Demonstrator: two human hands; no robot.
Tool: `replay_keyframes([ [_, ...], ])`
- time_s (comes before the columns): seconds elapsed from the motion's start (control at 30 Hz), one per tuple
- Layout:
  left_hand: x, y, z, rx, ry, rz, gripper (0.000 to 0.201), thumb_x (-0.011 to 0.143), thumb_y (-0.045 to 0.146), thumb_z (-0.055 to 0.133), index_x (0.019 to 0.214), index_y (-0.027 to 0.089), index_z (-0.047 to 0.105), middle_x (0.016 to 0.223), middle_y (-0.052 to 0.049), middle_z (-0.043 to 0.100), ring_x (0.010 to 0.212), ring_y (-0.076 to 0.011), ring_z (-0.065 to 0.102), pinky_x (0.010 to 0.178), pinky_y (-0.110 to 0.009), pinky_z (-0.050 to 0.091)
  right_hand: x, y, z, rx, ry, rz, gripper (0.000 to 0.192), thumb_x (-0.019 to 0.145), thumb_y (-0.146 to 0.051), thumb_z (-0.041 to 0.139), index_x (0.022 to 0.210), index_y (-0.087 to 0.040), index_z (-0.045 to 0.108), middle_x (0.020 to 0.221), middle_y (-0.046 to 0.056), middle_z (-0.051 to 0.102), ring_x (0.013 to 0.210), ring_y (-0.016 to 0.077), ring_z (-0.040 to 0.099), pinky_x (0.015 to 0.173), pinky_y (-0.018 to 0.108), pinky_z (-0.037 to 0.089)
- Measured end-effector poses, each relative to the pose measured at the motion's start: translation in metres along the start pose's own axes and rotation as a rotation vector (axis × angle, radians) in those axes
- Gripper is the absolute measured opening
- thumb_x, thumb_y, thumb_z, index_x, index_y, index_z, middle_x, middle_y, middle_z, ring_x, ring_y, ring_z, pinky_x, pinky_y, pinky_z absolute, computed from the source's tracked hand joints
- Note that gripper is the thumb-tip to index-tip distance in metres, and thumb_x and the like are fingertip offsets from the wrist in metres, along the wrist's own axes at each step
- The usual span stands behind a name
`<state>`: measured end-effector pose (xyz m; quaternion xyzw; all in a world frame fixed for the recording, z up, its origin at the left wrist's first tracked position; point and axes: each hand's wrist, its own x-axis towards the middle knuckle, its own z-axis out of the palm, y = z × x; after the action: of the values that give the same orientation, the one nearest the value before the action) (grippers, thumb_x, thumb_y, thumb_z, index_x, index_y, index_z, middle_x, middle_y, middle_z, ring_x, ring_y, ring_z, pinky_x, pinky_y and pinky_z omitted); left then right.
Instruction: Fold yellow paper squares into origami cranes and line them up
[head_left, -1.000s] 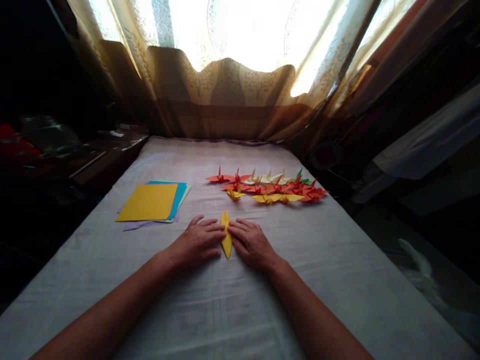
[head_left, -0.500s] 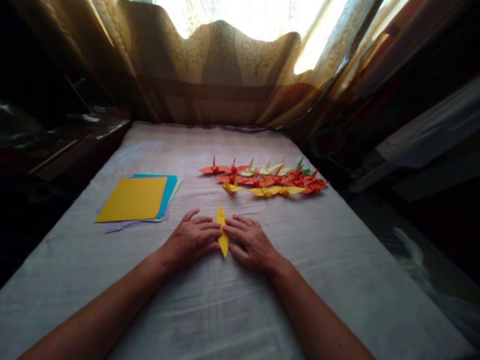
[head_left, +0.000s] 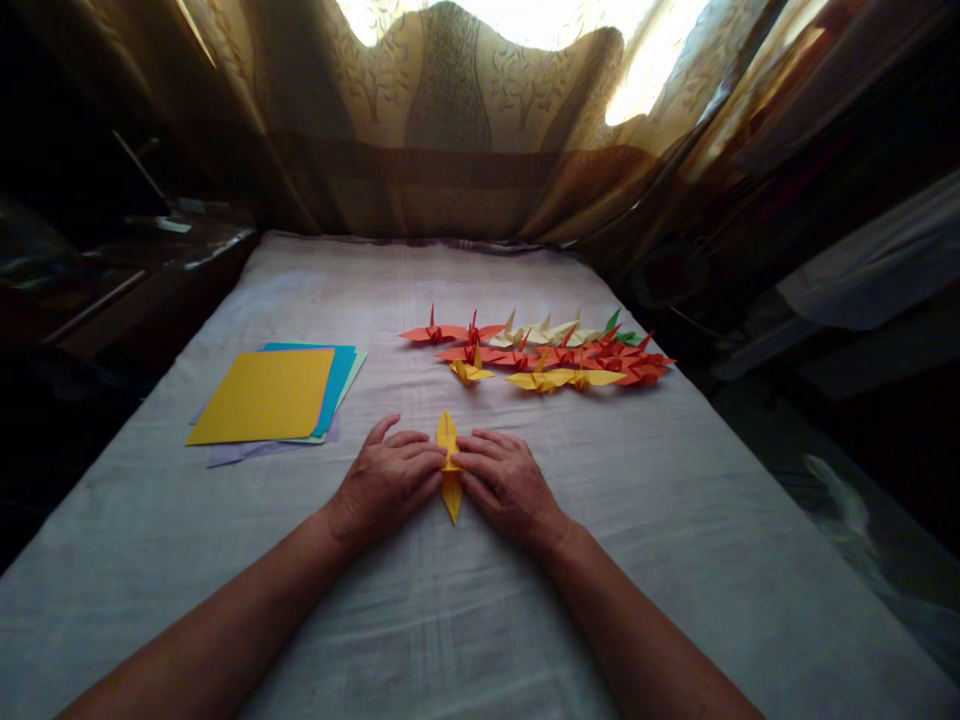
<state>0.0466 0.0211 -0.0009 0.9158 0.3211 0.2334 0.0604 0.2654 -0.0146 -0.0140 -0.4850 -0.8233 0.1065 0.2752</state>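
Observation:
A narrow, pointed piece of folded yellow paper (head_left: 451,498) lies on the cloth-covered table in front of me, one point facing away and the other toward me. From its left side, my left hand (head_left: 391,478) grips its middle with the fingertips, the index finger raised a little. My right hand (head_left: 510,486) holds the same middle part from the right, thumb low and fingers close together. The fingertips of both hands nearly meet over the paper and hide part of its middle, where a crosswise fold edge shows.
Several folded paper cranes (head_left: 525,358) in red, cream, yellow and green stand in rows beyond my right hand. A stack of square paper sheets (head_left: 262,395), yellow on top, lies to the left. The white cloth (head_left: 330,620) covers the table; a curtain (head_left: 450,190) hangs behind.
The yellow paper's middle now shows a crosswise fold edge under my fingertips, and its near half looks wider. Both hands stay at its sides. The view has shifted slightly.

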Motion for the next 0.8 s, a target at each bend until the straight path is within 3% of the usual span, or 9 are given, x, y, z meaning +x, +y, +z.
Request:
replay_keyframes([
  [0.23,0.007,0.003,-0.003,-0.12,-0.083,-0.184,0.013,0.091,0.025,0.056,0.094,0.024,0.068,0.099,-0.002,0.075,0.097,-0.0215,0.065,0.107,-0.048,0.03,0.016,-0.009,0.0,0.032,-0.013,0.183,0.015,0.091,-0.019,0.059,0.087,-0.024,0.073,0.107,0.004,0.073,0.103,0.0203,0.063,0.091,0.037,0.041],
  [0.4,0.012,0.003,0.001,-0.172,-0.064,-0.276,0.014,0.09,0.028,0.056,0.087,0.021,0.069,0.085,-0.003,0.073,0.088,-0.0217,0.063,0.091,-0.041,0.041,0.017,-0.01,0.003,0.046,0.025,0.232,0.012,0.089,-0.019,0.06,0.087,-0.023,0.071,0.106,0.004,0.072,0.104,0.0205,0.061,0.09,0.036,0.04],
  [0.53,0.013,0.003,0.003,-0.202,-0.05,-0.321,0.013,0.09,0.027,0.057,0.087,0.022,0.069,0.083,-0.002,0.072,0.086,-0.0208,0.063,0.088,-0.04,0.041,0.016,-0.009,0.004,0.104,0.031,0.217,0.009,0.087,-0.019,0.064,0.091,-0.024,0.071,0.107,0.003,0.072,0.104,0.0204,0.061,0.09,0.036,0.039],
  [0.8,0.014,0.001,0.005,-0.185,-0.012,-0.351,0.009,0.089,0.028,0.059,0.086,0.021,0.064,0.082,-0.002,0.071,0.082,-0.0212,0.064,0.085,-0.04,0.044,0.023,-0.014,0.009,0.083,0.064,0.327,0.01,0.086,-0.018,0.063,0.082,-0.023,0.07,0.101,0.003,0.072,0.102,0.0209,0.06,0.088,0.037,0.039],
])
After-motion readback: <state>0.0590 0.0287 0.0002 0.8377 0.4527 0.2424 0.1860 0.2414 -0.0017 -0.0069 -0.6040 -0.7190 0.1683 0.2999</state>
